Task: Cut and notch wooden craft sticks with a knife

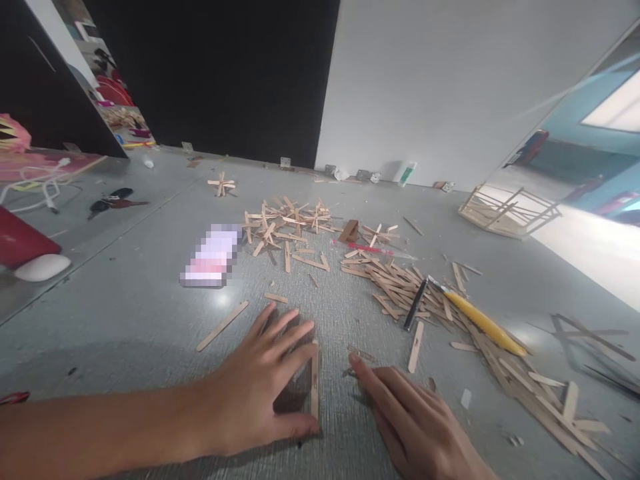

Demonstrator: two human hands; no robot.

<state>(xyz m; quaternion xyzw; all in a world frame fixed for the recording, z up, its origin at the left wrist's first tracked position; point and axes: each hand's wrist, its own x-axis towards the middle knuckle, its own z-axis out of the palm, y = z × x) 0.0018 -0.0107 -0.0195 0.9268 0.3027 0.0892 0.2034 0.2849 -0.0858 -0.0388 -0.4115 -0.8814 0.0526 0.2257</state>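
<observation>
Spread flat on the grey surface, my left hand (275,380) has its fingers apart, with the thumb and index fingertip touching a wooden stick (315,383) that stands lengthwise beside them. To the right, my right hand (410,413) rests with its index finger extended at small thin scraps (363,355) on the surface. Its other fingers are bent together, and whether they hold anything is hidden. A loose stick (223,326) lies beyond my left hand, and another stick (415,347) lies beyond my right hand.
A pile of sticks (400,287) stretches to the right, with a yellow cutter (485,323) and a black pen-like tool (416,305) on it. Star-shaped stick pieces (295,217) lie farther back. A blurred phone (213,257) is at left; a stick frame (510,212) stands back right.
</observation>
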